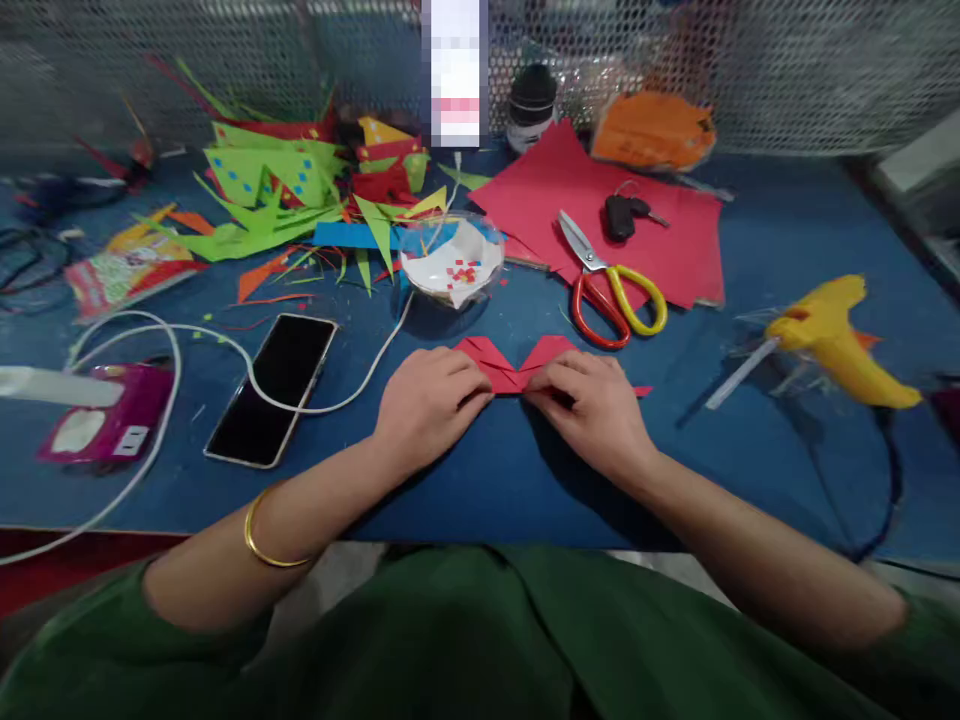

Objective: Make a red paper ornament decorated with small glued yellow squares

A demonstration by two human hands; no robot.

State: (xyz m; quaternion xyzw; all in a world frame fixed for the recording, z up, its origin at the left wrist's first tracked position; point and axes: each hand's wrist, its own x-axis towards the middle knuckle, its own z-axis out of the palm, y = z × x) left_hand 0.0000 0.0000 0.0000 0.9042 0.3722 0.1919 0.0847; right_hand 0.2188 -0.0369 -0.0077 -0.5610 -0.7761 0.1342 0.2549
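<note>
A small folded red paper piece [516,375] lies on the blue table, with a V-shaped notch in its upper edge. My left hand [433,405] is closed on its left part, thumb and fingers pressed together near the middle. On the right part, my right hand [592,408] pinches the same paper, its fingertips close to those of the left. A thin red tip of paper [643,391] shows beyond my right hand. Both hands rest low over the table, and the fingers hide parts of the folds.
Scissors [592,265] and keys [621,217] lie on red sheets [690,250]. A bowl [452,262] holds red bits. A phone [274,390] with a white cable across it is left; a yellow glue gun [832,335] is right. Green paper scraps [259,235] lie behind.
</note>
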